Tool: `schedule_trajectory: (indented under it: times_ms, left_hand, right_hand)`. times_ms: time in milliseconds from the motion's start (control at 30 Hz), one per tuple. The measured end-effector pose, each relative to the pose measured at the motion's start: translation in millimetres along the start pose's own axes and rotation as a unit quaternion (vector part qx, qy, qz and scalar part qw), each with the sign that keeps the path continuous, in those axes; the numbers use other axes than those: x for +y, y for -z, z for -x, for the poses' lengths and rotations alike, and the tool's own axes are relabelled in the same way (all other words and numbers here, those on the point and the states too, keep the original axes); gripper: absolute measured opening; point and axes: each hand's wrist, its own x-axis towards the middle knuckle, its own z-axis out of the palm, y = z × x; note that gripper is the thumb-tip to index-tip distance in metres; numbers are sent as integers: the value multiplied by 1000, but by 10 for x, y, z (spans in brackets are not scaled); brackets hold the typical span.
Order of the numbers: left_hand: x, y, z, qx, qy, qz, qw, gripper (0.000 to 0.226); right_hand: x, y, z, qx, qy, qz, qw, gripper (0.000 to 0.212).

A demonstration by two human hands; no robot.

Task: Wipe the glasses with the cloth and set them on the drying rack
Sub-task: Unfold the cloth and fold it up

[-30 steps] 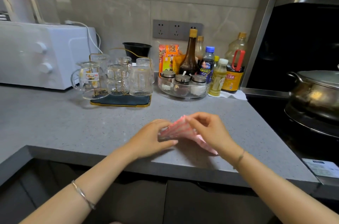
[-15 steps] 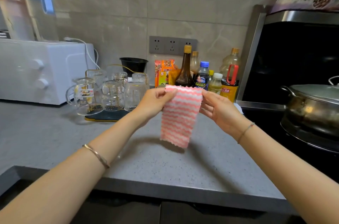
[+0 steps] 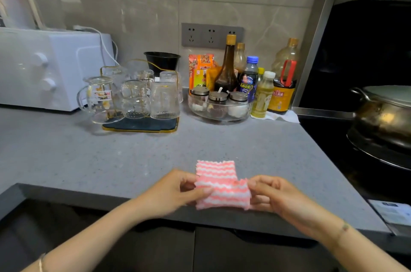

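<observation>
Both our hands pinch the folded cloth [image 3: 222, 185] at the near counter [image 3: 66, 156] edge, left hand [image 3: 178, 191] and right hand [image 3: 275, 198] closed on its sides. Glasses [image 3: 164, 100] sit upturned on the rack [image 3: 142, 124] far left, bottles [image 3: 226, 67] right of them.

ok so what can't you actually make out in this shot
Head view only:
- Glasses on the drying rack: clear glass overlaps, so the count is unclear.
- Cloth: underside hidden by its fold, side edges by both hands' fingers.
- Pot: cut off by right edge.
</observation>
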Motion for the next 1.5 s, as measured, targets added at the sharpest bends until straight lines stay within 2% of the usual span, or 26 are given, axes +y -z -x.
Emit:
schedule_trajectory:
  times_ms: [67,100,233,333,433,533,633,667,733,833,900,1000,1100,1133,1200,1300,1400,1500]
  left_hand:
    - [-18,18,-12,6,-9,5,1000,43]
    - [-5,30,-45,14,-18,4,1000,45]
    - [55,137,-297,82,-18,7,996,14]
    - [-8,226,-490,109,3,-39,993,19]
    - [-80,273,-628,131,19,-149,980,8]
    - [-103,266,-687,157,36,-227,960,32]
    - [-94,217,-591,189,28,-279,941,50]
    - [-95,200,-529,196,2,-299,934,50]
    - [-87,175,-390,179,-72,-320,928,42]
    - [-100,158,-210,95,-102,-341,930,45]
    - [-159,157,-159,78,-95,-368,922,50]
    - [-174,165,-116,69,-89,-414,903,49]
    - [-126,185,-86,44,-100,-456,883,61]
    - [-113,191,-66,48,-106,-453,884,59]
    - [-108,201,-25,69,-101,-419,900,41]
    - [-88,199,1,99,-72,-294,948,9]
    - [-16,175,-104,142,-61,-193,969,10]
    - [-3,196,-278,167,-18,-173,970,8]
  right_hand:
    - [17,-4,-8,16,9,-3,1000,25]
    - [13,1,-32,28,17,-1,999,21]
    - [-104,27,-278,103,43,27,993,20]
    - [-174,24,-507,136,54,76,986,14]
    - [-160,47,-682,166,60,164,971,14]
    - [-106,83,-751,189,86,222,953,10]
    - [-42,101,-689,233,167,270,919,5]
    - [-26,100,-633,221,206,289,908,3]
    - [26,80,-492,139,259,329,897,6]
    - [106,82,-349,42,255,418,871,28]
    - [151,132,-335,32,246,445,861,38]
    - [155,177,-327,33,246,450,858,35]
    - [156,175,-304,45,259,477,839,36]
    - [164,165,-294,49,266,481,834,36]
    - [167,152,-271,54,263,447,853,28]
    - [140,126,-268,54,234,327,914,13]
    - [83,98,-350,68,202,218,952,11]
    - [7,84,-507,104,173,193,960,7]
